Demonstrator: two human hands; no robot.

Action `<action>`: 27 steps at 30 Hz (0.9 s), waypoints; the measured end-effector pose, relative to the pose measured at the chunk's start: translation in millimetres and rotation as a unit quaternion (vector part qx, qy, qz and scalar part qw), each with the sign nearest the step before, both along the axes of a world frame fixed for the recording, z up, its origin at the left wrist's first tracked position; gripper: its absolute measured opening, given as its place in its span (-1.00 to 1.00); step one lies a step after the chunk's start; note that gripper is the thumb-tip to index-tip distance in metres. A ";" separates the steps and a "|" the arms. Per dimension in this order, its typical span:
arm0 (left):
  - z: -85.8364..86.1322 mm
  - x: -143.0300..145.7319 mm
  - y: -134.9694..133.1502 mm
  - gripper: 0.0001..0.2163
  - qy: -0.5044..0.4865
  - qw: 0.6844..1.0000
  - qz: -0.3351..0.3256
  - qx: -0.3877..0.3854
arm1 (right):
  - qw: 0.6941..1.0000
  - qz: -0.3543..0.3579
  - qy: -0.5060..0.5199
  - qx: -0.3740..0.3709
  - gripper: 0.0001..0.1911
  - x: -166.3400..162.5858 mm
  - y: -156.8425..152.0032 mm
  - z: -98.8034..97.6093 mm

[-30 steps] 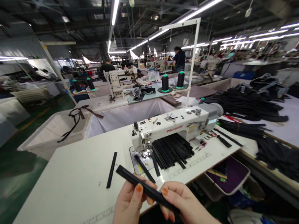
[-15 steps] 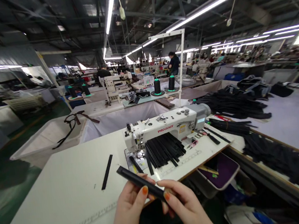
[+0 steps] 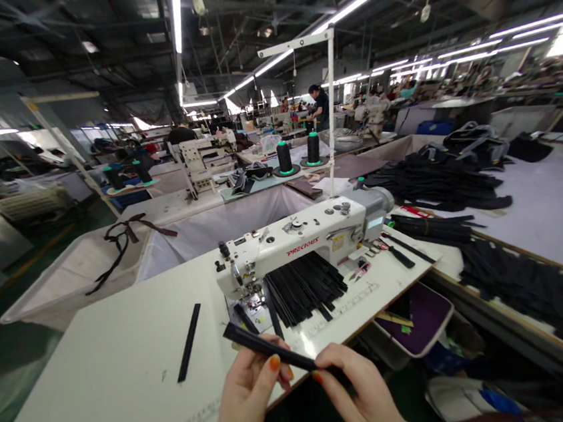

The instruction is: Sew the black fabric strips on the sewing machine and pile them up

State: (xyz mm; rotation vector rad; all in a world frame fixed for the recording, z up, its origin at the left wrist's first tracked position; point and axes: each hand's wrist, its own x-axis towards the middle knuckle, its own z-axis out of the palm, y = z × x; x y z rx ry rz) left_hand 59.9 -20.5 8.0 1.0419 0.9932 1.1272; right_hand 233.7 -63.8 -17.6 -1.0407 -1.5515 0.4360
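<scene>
A folded black fabric strip [image 3: 271, 350] runs between my two hands, slanting down to the right above the table's front edge. My left hand [image 3: 252, 382] pinches it near the middle, thumb on top and fingers beneath. The right hand [image 3: 352, 378] grips its lower right end between thumb and forefinger. Just beyond stands a white sewing machine [image 3: 294, 236]. A pile of black strips [image 3: 304, 289] lies under its arm, and another strip [image 3: 245, 319] rests by the needle plate. One single strip [image 3: 189, 341] lies on the table to the left.
Small pink-handled snips [image 3: 361, 270] and a dark-handled tool [image 3: 401, 256] lie right of the pile. A white cloth-lined bin [image 3: 67, 280] stands behind left. More black pieces [image 3: 434, 181] cover the right-hand table. Thread cones [image 3: 313, 148] stand behind the machine.
My right thumb and forefinger have closed flatter on the strip's end, and the strip looks narrower from this angle. The whole view has shifted slightly, with the machine now further left.
</scene>
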 end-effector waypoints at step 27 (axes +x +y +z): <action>-8.1 -22.8 7.6 -0.60 -0.026 0.996 0.081 0.000 | 0.984 -0.081 -0.110 0.113 -0.79 1.7 13.2 -14.6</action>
